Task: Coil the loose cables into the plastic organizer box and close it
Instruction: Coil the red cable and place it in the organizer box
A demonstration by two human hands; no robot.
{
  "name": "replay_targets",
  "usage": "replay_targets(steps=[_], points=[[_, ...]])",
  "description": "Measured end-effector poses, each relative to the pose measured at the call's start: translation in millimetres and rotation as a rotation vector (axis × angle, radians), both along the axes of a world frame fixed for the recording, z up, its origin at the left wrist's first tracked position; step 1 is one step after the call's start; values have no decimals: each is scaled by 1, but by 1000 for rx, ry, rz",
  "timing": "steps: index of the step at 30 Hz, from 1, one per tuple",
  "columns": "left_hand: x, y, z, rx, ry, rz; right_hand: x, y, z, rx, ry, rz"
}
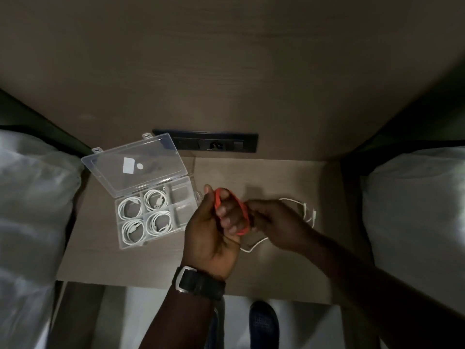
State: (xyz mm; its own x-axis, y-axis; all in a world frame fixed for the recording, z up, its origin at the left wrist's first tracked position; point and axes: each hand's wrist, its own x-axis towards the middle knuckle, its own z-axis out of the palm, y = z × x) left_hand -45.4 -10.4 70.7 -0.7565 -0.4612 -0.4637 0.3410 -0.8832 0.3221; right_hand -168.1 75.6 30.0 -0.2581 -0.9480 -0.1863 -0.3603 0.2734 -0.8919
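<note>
Head view: the left hand grips a red cable looped around its fingers, while the right hand pinches the coil's end. The open organizer box sits just left of the hands. Loosening either hold could spring the coil; a white cable waits beyond the right hand.

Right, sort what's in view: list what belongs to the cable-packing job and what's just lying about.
Part of the job:
- clear plastic organizer box, lid open, four coiled white cables inside
- orange cable being coiled by both hands
- loose white cable on the table

Just there:
- black socket panel
- white pillows
- black wristwatch
- dark shoe
</note>
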Motion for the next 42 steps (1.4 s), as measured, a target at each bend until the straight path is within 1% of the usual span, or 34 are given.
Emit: replay_targets(steps=[3, 5, 6, 8, 10, 12, 13, 14, 15, 16, 18, 19, 20, 21, 23, 25, 27, 29, 30, 33, 35, 36, 38, 40, 42], points=[[6, -9, -6, 19, -84, 139, 40, 15, -9, 71, 20, 30], [13, -14, -11, -27, -178, 190, 57, 21, -6, 88, 12, -4], [16, -15, -14, -64, -241, 220, 63, 22, -3, 84, 43, -30], [18, -10, -18, -163, -369, 249, 70, 21, 7, 55, 175, -75], [18, 0, -20, -259, -474, 232, 73, 16, 19, -20, 287, -88], [19, 6, -20, -308, -502, 222, 71, 9, 28, -89, 337, -60], [21, 6, -20, -306, -485, 225, 68, 6, 30, -111, 328, -68], [23, 4, -18, -280, -447, 230, 66, 3, 31, -128, 282, -108], [26, 1, -17, -237, -396, 234, 63, 1, 30, -138, 181, -183], [29, -1, -15, -184, -341, 236, 61, -2, 29, -144, 12, -281], [35, -4, -13, -92, -247, 246, 60, -9, 27, -138, -400, -450], [38, -4, -14, -75, -223, 248, 62, -12, 24, -120, -539, -515], [40, -5, -15, -81, -214, 240, 66, -14, 21, -97, -606, -576], [41, -5, -16, -101, -214, 225, 70, -16, 18, -79, -629, -636], [42, -5, -17, -150, -247, 192, 79, -20, 12, -64, -575, -726], [42, -5, -19, -186, -310, 185, 91, -22, 8, -68, -455, -735], [45, -7, -24, -244, -415, 185, 105, -21, 4, -89, -292, -645], [52, -10, -30, -270, -492, 177, 118, -20, 1, -105, -171, -500], [55, -10, -32, -260, -503, 167, 122, -19, 0, -94, -126, -448], [65, -6, -37, -189, -485, 133, 121, -22, -9, -11, -27, -424], [70, -5, -42, -152, -490, 131, 120, -27, -16, 42, 38, -370], [72, -6, -46, -145, -499, 136, 121, -30, -20, 58, 63, -335], [74, -9, -53, -139, -549, 139, 125, -35, -28, 78, 50, -319], [77, -15, -60, -134, -621, 110, 124, -39, -38, 98, 8, -358], [83, -24, -65, -163, -685, 30, 116, -45, -48, 118, -13, -396]])
